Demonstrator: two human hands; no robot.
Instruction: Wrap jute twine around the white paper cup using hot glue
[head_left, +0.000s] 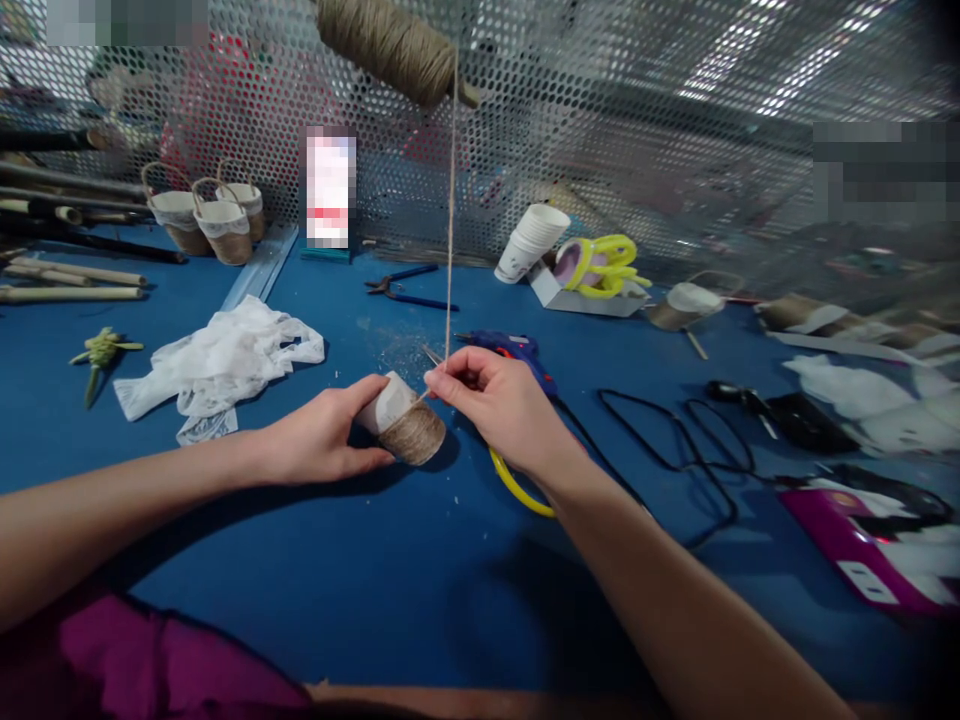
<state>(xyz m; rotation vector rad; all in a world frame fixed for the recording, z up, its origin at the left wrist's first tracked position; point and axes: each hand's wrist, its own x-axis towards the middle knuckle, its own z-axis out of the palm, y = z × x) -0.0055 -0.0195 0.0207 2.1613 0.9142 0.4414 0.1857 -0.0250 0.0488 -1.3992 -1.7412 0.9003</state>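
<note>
My left hand (pixel 330 432) is closed around the white upper part of a paper cup (pixel 414 432), which lies tilted just above the blue table. Brown twine is wound round the cup's lower part. Between thumb and fingertips my right hand (pixel 499 400) pinches the twine (pixel 451 230), beside the cup. From there the strand runs straight up to a big twine spool (pixel 390 50) hung on the mesh. Behind my right hand lies a blue glue gun (pixel 506 347), partly covered by it. Yellow-handled scissors (pixel 521 490) sit partly hidden beneath the same hand.
White lace (pixel 232 360) lies left, near small twine-wrapped baskets (pixel 225 225) and sticks (pixel 75 270). Pliers (pixel 405 287), stacked paper cups (pixel 531 243) and a box with yellow cord (pixel 600 275) stand behind. A black cable (pixel 682 430) leads to a purple power strip (pixel 847 550) at right.
</note>
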